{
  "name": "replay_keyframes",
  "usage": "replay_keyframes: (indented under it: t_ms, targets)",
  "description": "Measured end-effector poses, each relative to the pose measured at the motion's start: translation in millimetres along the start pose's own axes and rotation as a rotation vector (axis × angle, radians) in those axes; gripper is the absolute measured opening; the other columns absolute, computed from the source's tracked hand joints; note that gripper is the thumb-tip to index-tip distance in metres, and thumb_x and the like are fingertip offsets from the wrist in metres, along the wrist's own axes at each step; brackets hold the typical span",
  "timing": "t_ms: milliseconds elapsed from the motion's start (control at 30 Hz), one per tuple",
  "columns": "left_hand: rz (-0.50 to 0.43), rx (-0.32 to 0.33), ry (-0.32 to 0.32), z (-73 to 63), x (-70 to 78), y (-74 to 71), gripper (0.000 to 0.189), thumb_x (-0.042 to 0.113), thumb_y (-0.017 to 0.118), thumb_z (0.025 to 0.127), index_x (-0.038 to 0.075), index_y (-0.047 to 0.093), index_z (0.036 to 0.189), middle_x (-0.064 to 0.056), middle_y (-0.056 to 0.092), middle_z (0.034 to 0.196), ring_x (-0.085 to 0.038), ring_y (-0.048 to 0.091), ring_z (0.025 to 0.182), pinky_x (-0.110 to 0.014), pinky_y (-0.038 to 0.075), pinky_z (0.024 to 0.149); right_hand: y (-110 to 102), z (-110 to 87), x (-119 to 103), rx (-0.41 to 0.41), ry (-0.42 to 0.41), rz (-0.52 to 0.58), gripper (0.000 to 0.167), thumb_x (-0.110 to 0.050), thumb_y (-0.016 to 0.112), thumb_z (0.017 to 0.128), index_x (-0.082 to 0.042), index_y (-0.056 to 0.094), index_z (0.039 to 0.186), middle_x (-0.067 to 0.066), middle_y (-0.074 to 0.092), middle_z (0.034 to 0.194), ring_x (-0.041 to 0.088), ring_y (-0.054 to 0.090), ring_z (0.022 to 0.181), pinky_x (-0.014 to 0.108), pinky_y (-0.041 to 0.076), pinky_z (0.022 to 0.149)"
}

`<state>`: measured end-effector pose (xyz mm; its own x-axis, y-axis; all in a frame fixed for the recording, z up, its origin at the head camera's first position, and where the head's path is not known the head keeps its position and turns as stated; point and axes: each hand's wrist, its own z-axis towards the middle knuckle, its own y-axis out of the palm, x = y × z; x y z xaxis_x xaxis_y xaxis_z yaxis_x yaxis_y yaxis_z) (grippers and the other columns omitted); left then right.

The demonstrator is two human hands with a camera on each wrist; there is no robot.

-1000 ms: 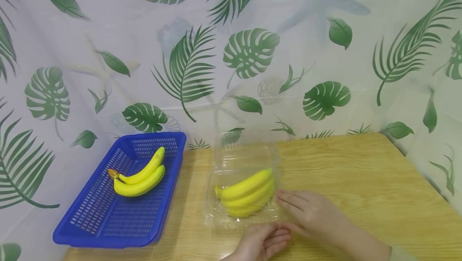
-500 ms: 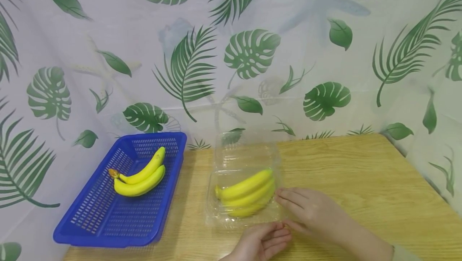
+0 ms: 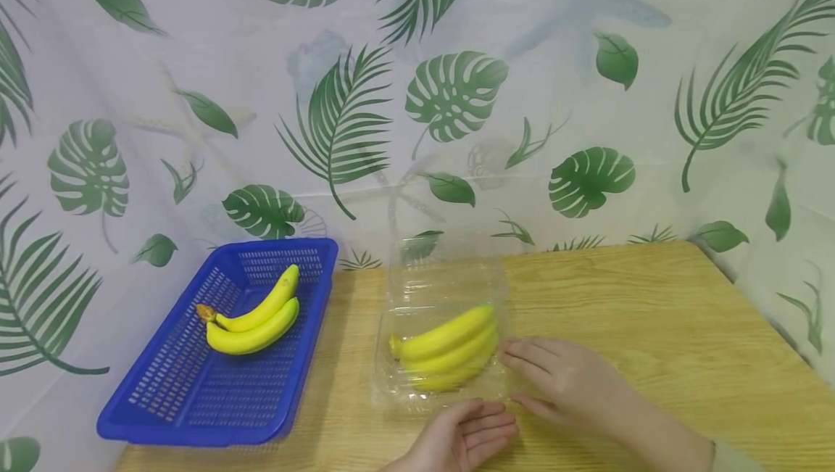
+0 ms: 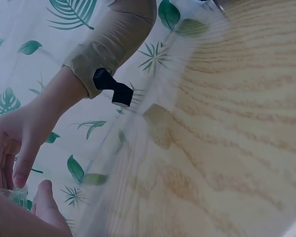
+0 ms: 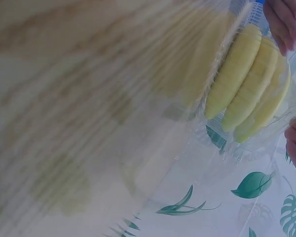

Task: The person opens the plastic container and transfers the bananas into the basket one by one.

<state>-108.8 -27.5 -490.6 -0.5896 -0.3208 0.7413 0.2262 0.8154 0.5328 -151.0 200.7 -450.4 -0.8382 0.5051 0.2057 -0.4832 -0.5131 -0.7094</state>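
A clear plastic clamshell container [image 3: 391,385] sits on the table with its lid [image 3: 446,276] raised at the back. Inside it lies a bunch of bananas [image 3: 443,352], also visible in the right wrist view as yellow bananas [image 5: 237,71] side by side. My right hand [image 3: 567,385] is at the container's right side, fingers nearly straight and fingertips right at the wall, thumb apart by the front corner. At the front edge is my left hand [image 3: 463,436], palm turned up, fingers loosely bent with nothing in them. The left wrist view shows the right hand [image 4: 24,133] reaching down.
To the left stands a blue plastic basket [image 3: 222,403] holding two bananas [image 3: 254,327]. The wood-grain table [image 3: 620,298] extends to the right. Behind it hangs a white leaf-print sheet [image 3: 522,109]. A black strap-like item [image 4: 113,89] is at the right sleeve.
My left hand has shifted slightly left, and its fingertips have drawn away from the right thumb. The right hand, container and bananas stay nearly in place.
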Motion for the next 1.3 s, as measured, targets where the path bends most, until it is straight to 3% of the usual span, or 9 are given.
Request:
replay_keyframes:
  t_ms: [367,733,1167,1300]
  targets:
    - [0.013,-0.021,-0.023,-1.3,2.7,-2.2,0.052,0.020,0.043,0.113,-0.021,0.047,0.145,-0.036,0.057,0.147,-0.042,0.059,0.140,-0.040,0.051,0.119,-7.1,9.6,7.5,-0.008,0.034,0.039,0.056,-0.045,0.039,0.113,-0.005,0.077,0.117,0.007,0.080,0.119,0.019,0.076,0.103,0.034,0.066,0.085]
    - [-0.004,-0.043,-0.061,-4.2,8.2,-1.8,0.052,0.020,0.040,0.114,-0.020,0.045,0.147,-0.035,0.055,0.149,-0.041,0.057,0.142,-0.042,0.047,0.123,-9.7,24.8,21.4,0.048,0.046,0.104,0.052,-0.045,0.045,0.112,-0.005,0.076,0.117,0.006,0.079,0.116,0.020,0.076,0.099,0.036,0.066,0.083]
    - [-0.018,-0.038,-0.074,-4.8,9.2,-2.8,0.051,0.018,0.039,0.114,-0.020,0.045,0.147,-0.035,0.057,0.148,-0.041,0.058,0.141,-0.041,0.049,0.121,-13.1,36.5,41.0,0.016,0.156,0.173,0.058,-0.054,0.046,0.111,-0.006,0.076,0.120,0.004,0.080,0.113,0.021,0.077,0.101,0.037,0.066,0.087]
    - [-0.009,-0.036,-0.082,-4.6,9.5,-2.7,0.051,0.019,0.039,0.114,-0.020,0.046,0.146,-0.036,0.057,0.147,-0.041,0.059,0.141,-0.041,0.050,0.121,-15.3,40.5,45.5,0.009,0.190,0.209,0.053,-0.052,0.052,0.110,-0.006,0.077,0.120,0.004,0.081,0.116,0.022,0.077,0.103,0.036,0.065,0.089]
